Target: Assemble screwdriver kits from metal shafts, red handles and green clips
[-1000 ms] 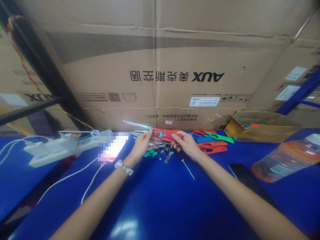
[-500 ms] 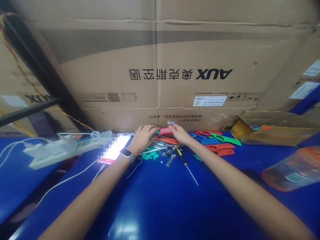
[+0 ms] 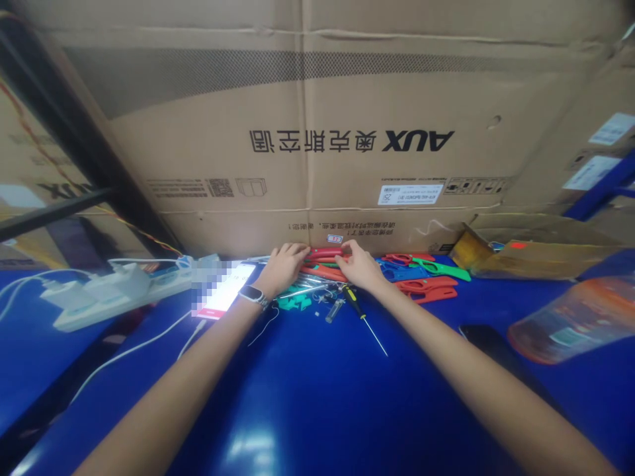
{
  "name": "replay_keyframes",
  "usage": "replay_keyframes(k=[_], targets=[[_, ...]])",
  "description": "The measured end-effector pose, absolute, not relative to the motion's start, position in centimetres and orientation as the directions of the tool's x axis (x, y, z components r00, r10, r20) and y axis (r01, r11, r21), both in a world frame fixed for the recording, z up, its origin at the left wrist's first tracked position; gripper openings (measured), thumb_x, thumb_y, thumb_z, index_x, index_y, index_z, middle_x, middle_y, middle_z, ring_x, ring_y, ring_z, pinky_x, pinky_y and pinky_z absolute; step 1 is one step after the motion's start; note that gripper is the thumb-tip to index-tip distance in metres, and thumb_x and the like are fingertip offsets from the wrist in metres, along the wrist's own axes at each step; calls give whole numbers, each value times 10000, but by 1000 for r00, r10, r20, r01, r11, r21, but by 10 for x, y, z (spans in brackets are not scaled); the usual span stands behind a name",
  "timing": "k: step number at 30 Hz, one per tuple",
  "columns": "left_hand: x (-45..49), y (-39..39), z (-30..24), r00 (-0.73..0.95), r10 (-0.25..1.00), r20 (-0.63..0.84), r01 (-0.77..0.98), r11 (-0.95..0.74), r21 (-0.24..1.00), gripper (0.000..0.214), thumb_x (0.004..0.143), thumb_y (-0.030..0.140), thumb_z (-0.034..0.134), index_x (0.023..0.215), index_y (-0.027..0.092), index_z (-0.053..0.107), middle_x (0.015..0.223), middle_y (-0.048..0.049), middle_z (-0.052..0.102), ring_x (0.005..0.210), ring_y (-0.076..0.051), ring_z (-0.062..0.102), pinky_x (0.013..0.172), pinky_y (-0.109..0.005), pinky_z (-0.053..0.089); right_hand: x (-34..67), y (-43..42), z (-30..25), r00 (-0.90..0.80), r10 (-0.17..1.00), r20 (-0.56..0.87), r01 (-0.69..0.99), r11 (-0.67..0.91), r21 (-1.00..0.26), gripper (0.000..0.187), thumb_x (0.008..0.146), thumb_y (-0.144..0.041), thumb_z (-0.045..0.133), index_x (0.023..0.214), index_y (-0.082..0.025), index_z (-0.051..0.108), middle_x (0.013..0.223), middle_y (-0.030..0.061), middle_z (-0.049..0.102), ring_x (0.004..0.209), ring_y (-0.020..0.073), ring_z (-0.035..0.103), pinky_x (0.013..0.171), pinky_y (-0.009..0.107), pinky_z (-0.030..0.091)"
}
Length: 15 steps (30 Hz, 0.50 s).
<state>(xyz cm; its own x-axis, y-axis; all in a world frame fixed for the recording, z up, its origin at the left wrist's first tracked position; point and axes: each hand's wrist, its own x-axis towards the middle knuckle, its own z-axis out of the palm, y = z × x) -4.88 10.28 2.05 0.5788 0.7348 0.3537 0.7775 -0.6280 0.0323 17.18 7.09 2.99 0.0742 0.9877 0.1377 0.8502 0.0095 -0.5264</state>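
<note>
A long red plastic piece [image 3: 326, 252] spans the gap between my hands at the back of the blue table. My left hand [image 3: 284, 268], with a watch at the wrist, has its fingers curled at the piece's left end. The thumb and fingers of my right hand [image 3: 361, 266] close on its right end. Just below lie an orange-red plastic piece [image 3: 325, 272], metal rods [image 3: 308, 291] and small green plastic parts [image 3: 294, 302]. A yellow-and-black screwdriver [image 3: 354, 301] rests near my right hand, beside a small clear tube [image 3: 335, 311].
Red [image 3: 429, 289], blue and green [image 3: 446, 270] plastic shells lie to the right. Farther right are an open carton [image 3: 540, 259], a clear jar [image 3: 560, 330] and a dark phone [image 3: 489, 337]. A lit phone [image 3: 228, 287] and a power strip [image 3: 74, 319] sit left. A large cardboard box [image 3: 347, 99] stands behind.
The red piece now lies more level and slightly farther back, and more of it shows. My right hand has turned, with its fingers around the right end. The whole view has shifted slightly.
</note>
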Motion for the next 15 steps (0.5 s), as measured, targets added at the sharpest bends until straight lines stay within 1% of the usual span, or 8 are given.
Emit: replay_keyframes(k=[3,5,9,11,15], targets=[[-49,89,23,530,743,408,792,-606,76,409,972,173,401,1351,214,549,1421,-120,543,1253,-316,479,912,-455,430,176,46,27,64,983,169,828,42,-560,245,894,-390,516,1113,-282,538,670,-35,646,675,195,616,584,267,332],[-48,77,25,513,732,448,782,-614,107,368,972,184,420,1307,205,570,1387,-116,567,1223,-308,503,922,-453,435,178,29,25,76,980,183,814,45,-579,208,888,-374,521,1072,-282,553,610,-54,606,639,179,588,557,255,288],[-36,48,28,541,665,515,700,-695,163,265,975,209,451,1185,189,612,1263,-106,618,1140,-268,550,952,-428,440,182,-1,22,90,975,202,784,55,-618,172,883,-373,527,1005,-265,582,585,-65,573,595,154,551,538,248,254],[-24,34,28,578,632,516,648,-740,181,219,978,219,458,1115,187,626,1190,-94,640,1119,-256,561,952,-416,444,186,-13,20,96,976,194,774,49,-632,159,883,-355,524,992,-259,588,569,-72,552,581,146,541,538,244,255],[11,16,25,636,610,472,588,-779,215,189,970,218,484,1083,192,633,1090,-76,661,1053,-244,582,923,-396,457,204,-34,16,146,969,197,774,12,-633,153,874,-269,503,988,-256,604,598,-67,553,618,140,560,552,235,283]])
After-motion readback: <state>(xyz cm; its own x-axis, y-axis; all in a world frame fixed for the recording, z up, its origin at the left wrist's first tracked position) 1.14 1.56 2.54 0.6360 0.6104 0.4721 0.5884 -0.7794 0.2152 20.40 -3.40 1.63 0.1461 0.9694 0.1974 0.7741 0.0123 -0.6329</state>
